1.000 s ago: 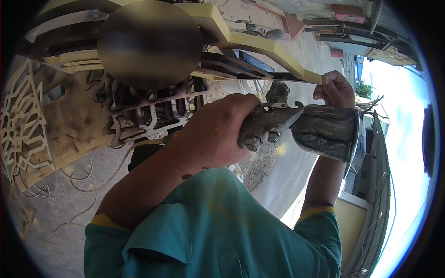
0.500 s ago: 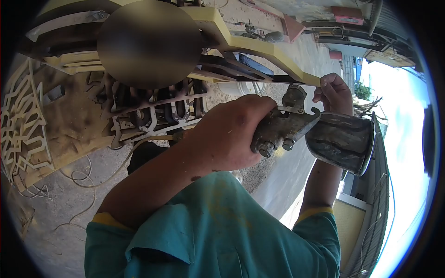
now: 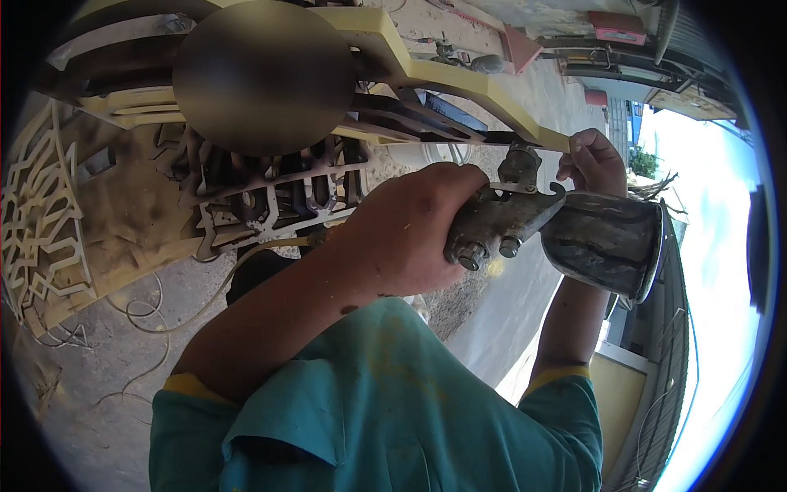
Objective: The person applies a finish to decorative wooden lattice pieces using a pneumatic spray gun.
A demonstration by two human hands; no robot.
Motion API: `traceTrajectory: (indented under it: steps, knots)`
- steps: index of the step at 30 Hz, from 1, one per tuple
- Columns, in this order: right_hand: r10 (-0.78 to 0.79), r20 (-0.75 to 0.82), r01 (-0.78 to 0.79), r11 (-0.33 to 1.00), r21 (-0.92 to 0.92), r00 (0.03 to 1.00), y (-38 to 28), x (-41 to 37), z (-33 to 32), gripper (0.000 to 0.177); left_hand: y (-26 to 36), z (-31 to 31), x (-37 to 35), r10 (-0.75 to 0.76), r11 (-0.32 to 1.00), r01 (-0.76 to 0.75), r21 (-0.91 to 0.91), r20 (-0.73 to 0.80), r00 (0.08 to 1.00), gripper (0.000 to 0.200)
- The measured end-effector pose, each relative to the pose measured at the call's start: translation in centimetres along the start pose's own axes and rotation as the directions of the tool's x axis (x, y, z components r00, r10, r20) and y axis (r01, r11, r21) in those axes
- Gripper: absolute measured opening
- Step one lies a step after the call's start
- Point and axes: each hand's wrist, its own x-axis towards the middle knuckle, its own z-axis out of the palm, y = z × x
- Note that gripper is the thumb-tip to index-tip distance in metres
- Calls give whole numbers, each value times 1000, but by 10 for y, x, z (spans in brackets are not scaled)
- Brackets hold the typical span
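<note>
My left hand is closed round the handle of a metal spray gun, its back turned to the camera. A dark, stained paint cup is fixed to the gun. The gun's nozzle end is just short of a cream-yellow cut-out panel with brown shading on its inner edges. My right hand pinches the tip of that panel between thumb and fingers. A round blur hides the panel's middle part.
Dark brown lattice pieces lie beyond my left arm, with a pale lattice panel on a brown board. A thin hose loops over the ground. A white bucket stands under the yellow panel.
The spray gun and its cup have shifted slightly upward in the picture. The panel's tip and my right hand have moved slightly to the right. Both grips look the same.
</note>
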Motion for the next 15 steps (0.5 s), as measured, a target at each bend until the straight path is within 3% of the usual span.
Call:
traceTrajectory:
  steps: [9, 15]
  knots:
    - [24, -87, -32, 996, -85, 996, -12, -8, 16, 14, -12, -1, -13, -126, 990, 126, 57, -7, 992, 45]
    - [-24, 17, 24, 1000, 14, 1000, 1, 0, 1, 11, -2, 1, -13, -45, 999, 45, 30, -16, 999, 46]
